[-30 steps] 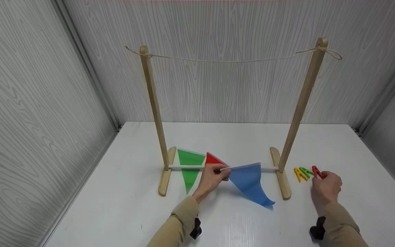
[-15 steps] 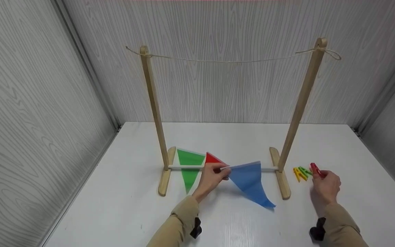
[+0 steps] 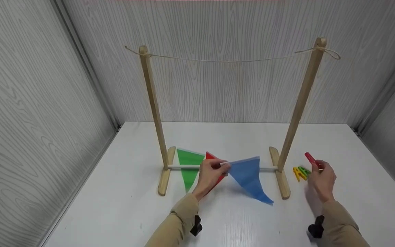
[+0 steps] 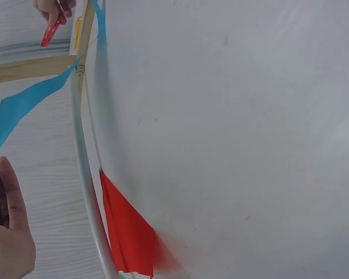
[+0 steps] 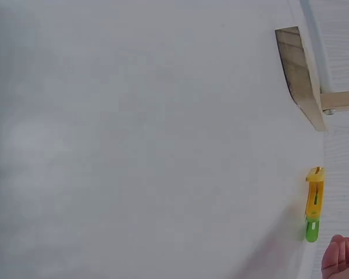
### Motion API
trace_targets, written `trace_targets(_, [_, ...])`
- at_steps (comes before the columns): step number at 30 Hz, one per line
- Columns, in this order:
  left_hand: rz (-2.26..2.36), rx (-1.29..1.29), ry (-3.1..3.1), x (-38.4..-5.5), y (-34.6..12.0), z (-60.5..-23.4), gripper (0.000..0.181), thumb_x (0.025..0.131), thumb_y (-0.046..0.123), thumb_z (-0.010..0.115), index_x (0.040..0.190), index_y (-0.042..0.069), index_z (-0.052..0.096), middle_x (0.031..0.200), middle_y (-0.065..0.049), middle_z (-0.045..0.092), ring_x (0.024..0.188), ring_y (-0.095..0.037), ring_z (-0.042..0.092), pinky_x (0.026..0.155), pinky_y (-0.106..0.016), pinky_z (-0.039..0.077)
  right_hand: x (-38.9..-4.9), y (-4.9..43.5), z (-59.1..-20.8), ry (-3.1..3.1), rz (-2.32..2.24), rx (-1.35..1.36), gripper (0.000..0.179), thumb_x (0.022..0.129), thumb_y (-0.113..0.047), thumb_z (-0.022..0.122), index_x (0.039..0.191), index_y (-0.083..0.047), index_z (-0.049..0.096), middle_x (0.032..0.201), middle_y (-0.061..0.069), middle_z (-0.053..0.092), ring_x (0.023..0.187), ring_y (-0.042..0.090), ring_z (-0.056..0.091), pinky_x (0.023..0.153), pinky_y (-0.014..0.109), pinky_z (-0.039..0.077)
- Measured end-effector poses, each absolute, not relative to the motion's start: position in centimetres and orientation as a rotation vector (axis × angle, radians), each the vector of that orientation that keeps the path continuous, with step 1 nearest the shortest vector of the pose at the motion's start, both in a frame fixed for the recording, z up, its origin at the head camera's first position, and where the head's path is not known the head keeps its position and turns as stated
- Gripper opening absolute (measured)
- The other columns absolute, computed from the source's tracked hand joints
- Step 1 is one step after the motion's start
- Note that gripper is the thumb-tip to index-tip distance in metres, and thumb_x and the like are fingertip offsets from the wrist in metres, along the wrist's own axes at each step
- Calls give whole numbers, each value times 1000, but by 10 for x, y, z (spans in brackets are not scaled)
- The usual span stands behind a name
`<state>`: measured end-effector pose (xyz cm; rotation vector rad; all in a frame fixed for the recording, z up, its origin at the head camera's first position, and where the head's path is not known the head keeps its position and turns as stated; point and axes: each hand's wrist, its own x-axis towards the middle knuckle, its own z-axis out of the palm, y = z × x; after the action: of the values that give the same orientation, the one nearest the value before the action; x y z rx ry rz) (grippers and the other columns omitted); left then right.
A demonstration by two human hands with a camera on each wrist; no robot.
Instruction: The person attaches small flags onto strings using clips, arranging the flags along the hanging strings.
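My left hand [image 3: 211,175] pinches the left end of a blue triangular flag's [image 3: 247,175] pale top edge. The flag hangs in front of the stand's white bar, its tip curling to the right. Partly behind that hand lies a red flag [image 4: 128,226], and to its left a green flag [image 3: 188,161]. At the right, my right hand [image 3: 323,178] holds a red clothespin [image 3: 310,157] between thumb and fingers, above the table. A yellow clothespin [image 3: 299,174] and a green clothespin [image 3: 304,171] lie together just left of that hand.
A wooden stand has two tall posts, left [image 3: 154,106] and right [image 3: 302,106], on flat feet, joined low by a white bar [image 3: 269,168]. A string [image 3: 228,61] is tied between the post tops. Pale wood-grain walls [image 3: 22,103] enclose the white table [image 3: 115,206].
My right hand has lifted the red clothespin up and slightly left, away from the other clothespins. My left hand has raised the blue flag a little, and more of the red flag shows.
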<state>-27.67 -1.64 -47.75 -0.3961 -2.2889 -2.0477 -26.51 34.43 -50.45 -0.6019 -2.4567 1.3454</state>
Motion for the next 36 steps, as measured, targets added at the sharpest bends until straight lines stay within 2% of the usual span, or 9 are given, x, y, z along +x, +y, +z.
trace_targets(3, [-2035,-377,-2276,-277,-17,-475,19,90,18,76,102,3,78,89,-17,76,84,-37,74,83,-46,63,-267,339,-497,-2356,1391,-600,48,109,-29,39,147,0,43,141,21,49,117,27,46,83,10,37])
trace_targets(5, [-2031,-347,-2275,-277,-17,-472,20,89,19,77,103,4,78,89,-16,76,81,-34,74,81,-41,63,-269,337,-491,-2267,1450,-602,49,108,-33,41,147,-4,45,138,13,51,116,19,46,84,7,38])
trace_targets(9, [-2043,-317,-2265,-277,-17,-466,21,89,20,78,103,5,78,90,-14,76,73,-19,72,75,-28,63,-272,335,-479,-2036,1653,-564,50,105,-35,49,146,-7,50,119,-10,55,104,5,47,82,2,44])
trace_targets(12, [-2037,-336,-2251,-278,-17,-462,20,90,19,77,103,4,78,90,-15,76,71,-12,70,73,-26,63,-273,333,-471,-1852,1837,-504,44,102,-32,57,140,-10,56,108,-16,56,97,3,51,83,2,47])
trace_targets(18, [-2024,-379,-2214,-278,-15,-456,21,90,17,77,104,2,77,91,-18,76,73,-17,73,74,-25,62,-273,326,-456,-1561,2080,-410,30,96,-25,66,125,-15,64,110,-8,63,96,6,61,85,6,52])
trace_targets(22, [-2049,-393,-2185,-277,-14,-450,21,91,13,75,106,-1,76,92,-22,76,79,-28,76,76,-30,63,-272,320,-445,-1275,2292,-363,30,90,-18,74,119,-12,66,115,0,63,98,10,66,87,12,56])
trace_targets(26, [-2004,-397,-2206,-276,-13,-442,22,92,14,73,109,0,76,93,-22,76,81,-31,76,79,-34,63,-269,317,-433,-972,2489,-320,32,85,-8,78,115,-6,69,114,6,64,96,16,70,87,21,59])
trace_targets(33, [-1984,-425,-2225,-277,-13,-427,22,95,12,69,113,1,75,94,-20,76,84,-33,74,77,-29,63,-266,314,-418,-722,2647,-179,27,86,0,74,113,1,69,106,11,72,92,22,73,90,27,59])
trace_targets(36, [-1964,-425,-2253,-278,-12,-421,22,97,12,67,116,2,74,95,-18,75,85,-28,74,80,-26,62,-264,313,-411,-701,2683,-88,27,89,0,71,115,1,68,108,12,72,95,22,72,93,27,58])
